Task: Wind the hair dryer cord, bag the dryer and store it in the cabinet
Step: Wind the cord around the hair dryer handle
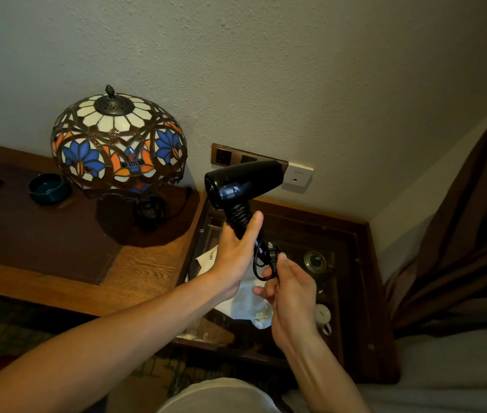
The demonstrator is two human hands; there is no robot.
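Your right fingers are curled and pinching the loose loop of cord, right hand low beside the handle. Your left hand wraps the handle, thumb laid up along the coils already wound there. The hair dryer is up in the air, nozzle towards the wall sockets, above the glass-topped cabinet. A white bag lies under the glass; the stained-glass lamp stands on the desk to the left.
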